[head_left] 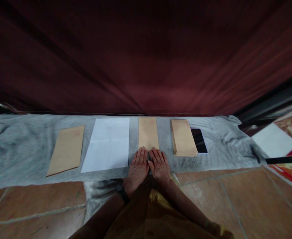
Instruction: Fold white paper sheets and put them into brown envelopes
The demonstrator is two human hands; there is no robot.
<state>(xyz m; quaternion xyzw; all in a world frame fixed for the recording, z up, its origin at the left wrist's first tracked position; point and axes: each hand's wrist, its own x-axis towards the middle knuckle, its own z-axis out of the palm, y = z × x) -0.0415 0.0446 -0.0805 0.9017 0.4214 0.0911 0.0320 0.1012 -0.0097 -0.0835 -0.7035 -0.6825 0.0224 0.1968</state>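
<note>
Both hands lie flat, side by side, over the near end of a brown envelope (pixel 148 132) with a faint reddish print at its far right corner. My left hand (pixel 139 166) has its fingers stretched out and a dark watch (pixel 122 192) at the wrist. My right hand (pixel 160 165) lies beside it, fingers straight, the thumb toward the left hand. Under the hands the envelope's near end is hidden. To the left is a white paper sheet (pixel 108 144) with faint creases. A stack of brown envelopes (pixel 184 137) sits to the right.
Another brown envelope or small pile (pixel 67 149) lies at far left on the grey cloth (pixel 23 149). A dark-screened phone (pixel 199 140) lies partly under the right stack. A dark red curtain (pixel 146 66) hangs behind. Tiled floor (pixel 210 196) shows in front; printed material (pixel 290 172) is at right.
</note>
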